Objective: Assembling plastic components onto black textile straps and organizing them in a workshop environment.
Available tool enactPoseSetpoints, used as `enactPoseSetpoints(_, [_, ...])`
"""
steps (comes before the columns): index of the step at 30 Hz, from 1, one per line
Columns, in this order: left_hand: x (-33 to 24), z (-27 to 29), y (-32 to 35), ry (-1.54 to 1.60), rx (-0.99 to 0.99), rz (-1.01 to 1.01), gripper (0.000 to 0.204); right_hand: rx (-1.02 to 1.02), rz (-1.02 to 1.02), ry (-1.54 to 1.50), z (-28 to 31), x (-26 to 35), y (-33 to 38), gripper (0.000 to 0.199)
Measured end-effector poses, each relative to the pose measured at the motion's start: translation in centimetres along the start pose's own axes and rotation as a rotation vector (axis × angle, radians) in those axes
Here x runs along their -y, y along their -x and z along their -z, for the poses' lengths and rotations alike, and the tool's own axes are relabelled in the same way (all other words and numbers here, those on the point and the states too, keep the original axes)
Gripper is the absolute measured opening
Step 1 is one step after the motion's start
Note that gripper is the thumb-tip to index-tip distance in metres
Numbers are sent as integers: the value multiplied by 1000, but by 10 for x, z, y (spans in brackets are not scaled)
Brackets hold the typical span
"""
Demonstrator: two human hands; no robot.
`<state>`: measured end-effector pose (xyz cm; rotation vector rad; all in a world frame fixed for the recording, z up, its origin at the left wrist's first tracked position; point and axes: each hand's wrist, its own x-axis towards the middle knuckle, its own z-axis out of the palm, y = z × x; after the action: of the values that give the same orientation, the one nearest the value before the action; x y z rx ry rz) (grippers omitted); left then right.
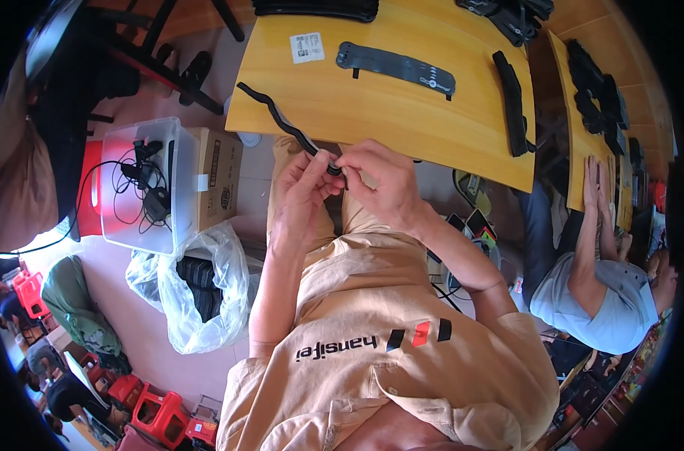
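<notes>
A long, thin black strap [278, 116] is held in front of my lap, its free end lying wavy over the table's near left corner. My left hand [303, 186] is closed around its near part, thumb on top. Pinched fingers of my right hand [383, 179] grip the same strap's near end, close beside the left thumb; the tip hangs just below them. On the table [462, 128] beyond my hands lies a flat dark grey band [394, 69] with small black tabs. A white printed label [306, 47] rests left of the band.
Black bands lie stacked [315, 7] at the far edge, bundled [511, 104] at the right, and piled [511, 16] far right. On the left stand a clear bin [178, 173] with cables, a cardboard box [220, 169] and a plastic bag [233, 331]. A co-worker [593, 293] sits right.
</notes>
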<state>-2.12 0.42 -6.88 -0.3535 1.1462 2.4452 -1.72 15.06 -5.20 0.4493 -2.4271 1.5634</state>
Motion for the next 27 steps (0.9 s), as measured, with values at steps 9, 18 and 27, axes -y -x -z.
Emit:
enactPoseSetpoints(9, [7, 2, -2, -127, -39, -81, 15, 83, 403, 409, 10, 6, -5, 21])
enactPoseSetpoints(18, [9, 3, 0, -223, -32, -99, 19, 191, 140, 202, 12, -2, -8, 13])
enactPoseSetpoints(27, [7, 0, 0, -249, 0, -98, 19, 206, 334, 457, 15, 9, -11, 11])
